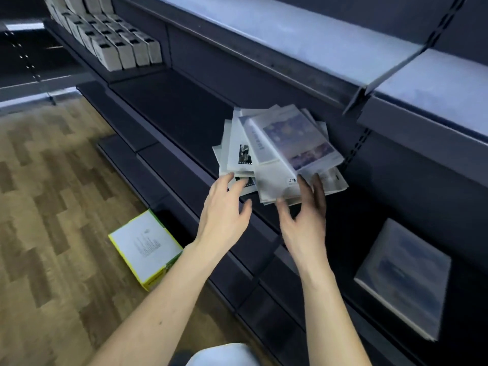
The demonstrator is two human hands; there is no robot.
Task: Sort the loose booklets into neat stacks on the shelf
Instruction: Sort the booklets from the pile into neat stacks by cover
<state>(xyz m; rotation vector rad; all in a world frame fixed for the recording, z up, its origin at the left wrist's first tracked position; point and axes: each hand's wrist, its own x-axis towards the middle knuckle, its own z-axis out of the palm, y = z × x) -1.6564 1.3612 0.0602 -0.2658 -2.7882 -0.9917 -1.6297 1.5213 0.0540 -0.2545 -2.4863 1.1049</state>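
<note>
My left hand [224, 204], fingers loose and holding nothing, touches the left edge of the untidy booklets [280, 154] heaped near the front edge of the dark shelf [169, 107], while my right hand [303, 220], likewise spread, reaches their near edge.

Perhaps "J" — white booklet [280, 178]
</note>
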